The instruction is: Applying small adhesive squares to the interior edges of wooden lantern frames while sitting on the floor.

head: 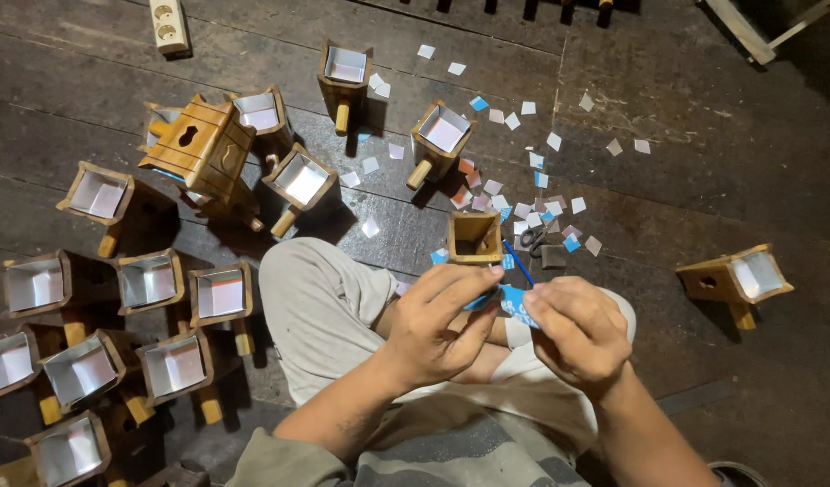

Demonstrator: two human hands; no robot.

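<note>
My left hand (438,320) and my right hand (573,329) meet over my lap, both pinching a small blue piece of paper (514,302) between their fingertips. Just beyond the hands stands a small open wooden box (474,237) with a bare wood inside. A pair of scissors (532,240) lies on the floor to its right, among paper scraps. My legs in grey trousers (320,302) are crossed under the hands.
Several wooden boxes lined with white paper (149,280) stand at the left and ahead on the dark plank floor (686,162). One more box (735,278) lies at the right. White, blue and pink paper squares (514,198) are scattered ahead. A power strip (169,25) lies at the top left.
</note>
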